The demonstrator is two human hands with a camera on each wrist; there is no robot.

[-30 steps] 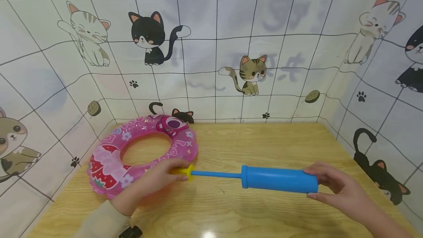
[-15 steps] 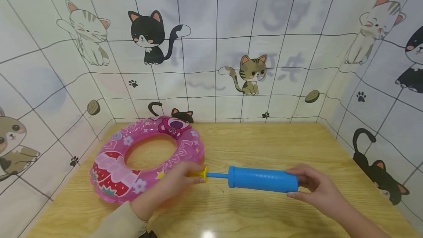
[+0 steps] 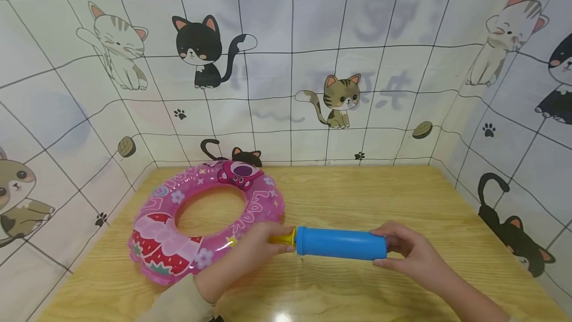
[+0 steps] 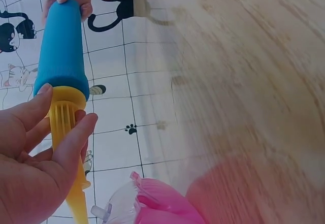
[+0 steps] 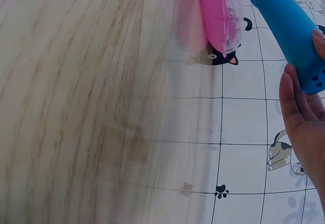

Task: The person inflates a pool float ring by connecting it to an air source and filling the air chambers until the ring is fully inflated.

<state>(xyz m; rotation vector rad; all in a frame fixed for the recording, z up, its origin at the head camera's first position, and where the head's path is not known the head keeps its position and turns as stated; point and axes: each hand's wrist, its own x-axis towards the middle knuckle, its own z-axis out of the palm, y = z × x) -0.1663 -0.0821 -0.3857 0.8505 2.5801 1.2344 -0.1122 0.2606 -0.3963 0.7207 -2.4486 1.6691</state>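
A blue hand pump (image 3: pixel 341 243) lies level between my two hands above the table. My left hand (image 3: pixel 252 250) grips its yellow end piece (image 4: pixel 62 117), which sits flush against the blue barrel in the left wrist view. With fingers and thumb, my right hand (image 3: pixel 411 252) holds the far end of the barrel; small holes show in that end in the right wrist view. Behind and left of my left hand is a pink inflated swim ring (image 3: pixel 263 198) with strawberry and flower prints. A clear valve (image 4: pixel 101 212) stands out from the ring in the left wrist view.
The wood-grain table (image 3: pixel 357 188) extends under the ring and both hands. White cloth walls (image 3: pixel 268 73) with a black grid and cartoon cats enclose it at the back and both sides.
The pump's blue rod has slid into the barrel as my right hand moved left and my left hand moved right. The swim ring has shifted slightly right and toward me.
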